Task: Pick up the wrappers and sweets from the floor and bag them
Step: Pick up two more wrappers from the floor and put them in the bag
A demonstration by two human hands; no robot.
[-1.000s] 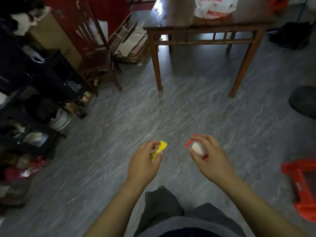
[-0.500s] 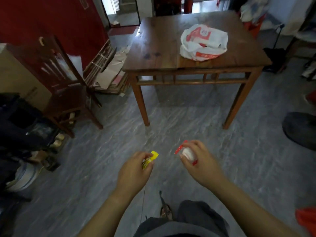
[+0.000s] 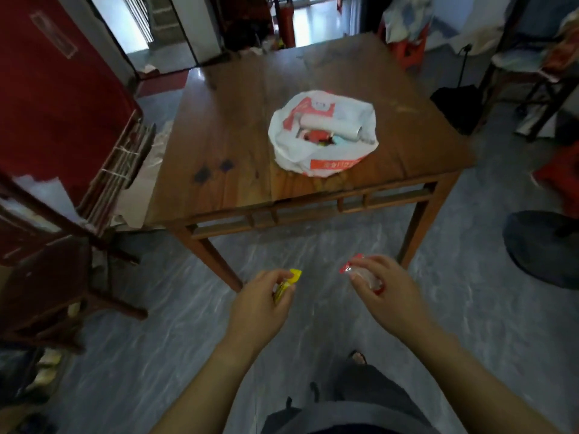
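From the head cam I'm seeing the left hand (image 3: 260, 303) pinching a yellow sweet (image 3: 286, 285) in its grip and the right hand (image 3: 380, 288) pinching a red-and-clear wrapper (image 3: 363, 274), both off the floor (image 3: 175, 324). The white bag (image 3: 322, 133) is lying open on the table (image 3: 225, 136) ahead with stuff already inside, so I'm guessing pickup's done and only the drop-in's left.

wooden table (image 3: 238, 126) beside dark chair (image 3: 47, 277)
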